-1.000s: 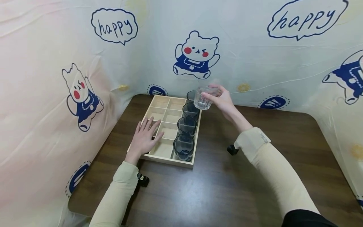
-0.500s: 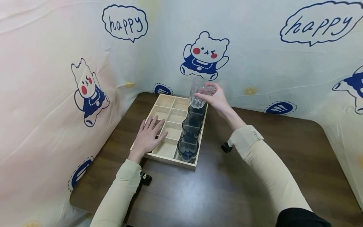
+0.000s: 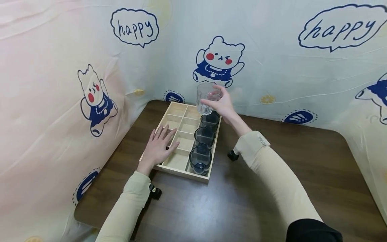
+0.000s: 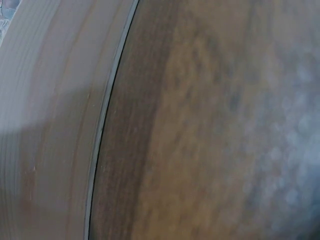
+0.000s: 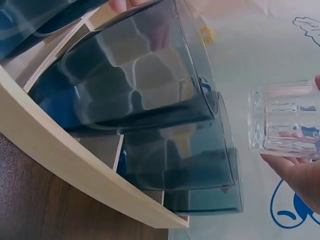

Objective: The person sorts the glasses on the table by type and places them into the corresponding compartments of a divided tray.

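My right hand (image 3: 223,102) grips a clear ribbed glass (image 3: 205,97) between thumb and fingers, held up over the far end of a divided wooden tray (image 3: 181,173). In the right wrist view, the clear glass (image 5: 287,117) hangs apart from the dark tinted glasses (image 5: 130,75). Those dark glasses (image 3: 200,159) stand in a row along the tray's right column; the farthest is hidden behind the clear glass in the head view. My left hand (image 3: 157,148) rests on the tray's left side, fingers extended. Only the tray's wooden side (image 4: 50,125) appears in the left wrist view.
The tray sits on a dark brown wooden table (image 3: 251,201), towards its back left. Bare compartments (image 3: 188,125) show in the middle and left columns. A printed fabric sheet (image 3: 257,60) hangs close behind the table and along its left side.
My right hand has carried the clear glass leftward over the far end of the tray. The left hand stays in place on the tray. The head view has shifted slightly.
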Tool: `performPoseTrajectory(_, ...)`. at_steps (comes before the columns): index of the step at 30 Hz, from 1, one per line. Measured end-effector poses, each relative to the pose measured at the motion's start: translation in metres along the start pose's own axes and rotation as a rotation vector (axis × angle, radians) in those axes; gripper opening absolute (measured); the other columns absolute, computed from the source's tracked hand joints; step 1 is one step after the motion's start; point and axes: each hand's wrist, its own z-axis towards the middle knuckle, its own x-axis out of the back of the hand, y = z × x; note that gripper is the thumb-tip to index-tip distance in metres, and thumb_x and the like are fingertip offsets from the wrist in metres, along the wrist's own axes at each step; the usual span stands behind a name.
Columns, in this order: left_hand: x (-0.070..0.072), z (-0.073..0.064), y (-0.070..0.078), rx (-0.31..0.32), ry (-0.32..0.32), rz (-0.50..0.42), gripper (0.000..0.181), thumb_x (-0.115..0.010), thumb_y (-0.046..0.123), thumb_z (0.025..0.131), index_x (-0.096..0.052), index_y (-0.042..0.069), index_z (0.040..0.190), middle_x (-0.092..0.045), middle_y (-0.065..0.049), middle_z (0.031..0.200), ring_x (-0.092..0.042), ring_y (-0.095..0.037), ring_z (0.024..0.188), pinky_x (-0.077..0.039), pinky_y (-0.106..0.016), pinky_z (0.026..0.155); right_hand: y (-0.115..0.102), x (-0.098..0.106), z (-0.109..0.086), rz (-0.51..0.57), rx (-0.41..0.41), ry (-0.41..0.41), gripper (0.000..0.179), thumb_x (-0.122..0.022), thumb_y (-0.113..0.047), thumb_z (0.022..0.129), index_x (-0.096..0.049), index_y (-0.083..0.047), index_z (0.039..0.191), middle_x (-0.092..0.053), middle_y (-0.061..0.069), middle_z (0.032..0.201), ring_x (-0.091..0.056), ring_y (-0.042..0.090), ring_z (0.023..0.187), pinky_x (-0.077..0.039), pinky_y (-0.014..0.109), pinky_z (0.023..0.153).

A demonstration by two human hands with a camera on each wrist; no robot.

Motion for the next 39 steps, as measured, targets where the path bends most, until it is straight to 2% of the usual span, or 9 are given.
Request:
performPoseTrajectory(5,0.001,-0.001,-0.001,0.005,0.000,0.001,0.076,-0.041,0.070,0.110,-0.036,0.028,0.173,-0.023,-0.012,0.185,-0.010,-0.040,0.174,-0.005,-0.064,0.141,0.001,-0.010,0.005,-0.023,0.007,0.007,0.087,-0.088,-0.017,0.094,-0.040,-0.017,0.167,-0.064,0.015,0.138,-0.067,0.030,0.127,-0.060,0.040,0.103)
performPoseTrajectory(9,0.001,-0.001,0.000,0.005,-0.007,-0.004,0.076,-0.040,0.070,0.110,-0.036,0.029,0.173,-0.022,-0.011,0.185,-0.011,-0.040,0.174,-0.005,-0.063,0.141,0.004,-0.017,0.010,-0.034,0.017,0.008,0.085,-0.089,-0.015,0.093,-0.043,-0.015,0.165,-0.066,0.015,0.136,-0.066,0.031,0.129,-0.058,0.037,0.102)
performPoseTrajectory(12,0.001,0.000,0.000,0.007,-0.008,-0.002,0.076,-0.039,0.071,0.109,-0.036,0.029,0.173,-0.021,-0.011,0.186,-0.011,-0.039,0.174,-0.004,-0.062,0.141,0.006,-0.023,0.014,-0.065,0.037,-0.011,0.086,-0.090,-0.015,0.092,-0.043,-0.014,0.164,-0.067,0.018,0.140,-0.065,0.032,0.132,-0.056,0.038,0.102)
performPoseTrajectory(19,-0.001,0.001,-0.002,0.010,0.008,0.001,0.076,-0.039,0.072,0.109,-0.037,0.030,0.173,-0.023,-0.010,0.185,-0.013,-0.039,0.174,-0.006,-0.063,0.141,0.019,-0.034,0.020,-0.202,0.088,-0.111,0.089,-0.090,-0.016,0.091,-0.034,-0.007,0.161,-0.061,0.022,0.152,-0.060,0.036,0.143,-0.052,0.052,0.122)
performPoseTrajectory(23,-0.001,0.000,-0.002,0.013,-0.004,0.004,0.077,-0.038,0.073,0.109,-0.036,0.030,0.173,-0.022,-0.010,0.186,-0.011,-0.039,0.174,-0.005,-0.063,0.141,0.030,-0.040,0.023,-0.254,0.106,-0.128,0.089,-0.089,-0.013,0.090,-0.031,-0.005,0.157,-0.058,0.025,0.154,-0.058,0.038,0.144,-0.051,0.055,0.121)
performPoseTrajectory(30,0.000,0.000,-0.001,0.027,-0.006,0.012,0.075,-0.040,0.071,0.109,-0.037,0.031,0.173,-0.022,-0.009,0.186,-0.011,-0.037,0.175,-0.005,-0.061,0.142,0.042,-0.051,0.029,-0.314,0.149,-0.139,0.095,-0.092,-0.016,0.088,-0.031,-0.005,0.159,-0.057,0.025,0.156,-0.055,0.041,0.147,-0.049,0.056,0.123)
performPoseTrajectory(39,-0.002,0.001,-0.001,0.006,0.017,0.019,0.073,-0.040,0.069,0.110,-0.039,0.030,0.172,-0.026,-0.010,0.184,-0.015,-0.038,0.174,-0.010,-0.063,0.141,0.050,-0.059,0.037,-0.432,0.136,-0.152,0.096,-0.093,-0.023,0.088,-0.034,-0.005,0.162,-0.053,0.024,0.163,-0.054,0.039,0.151,-0.048,0.055,0.126)
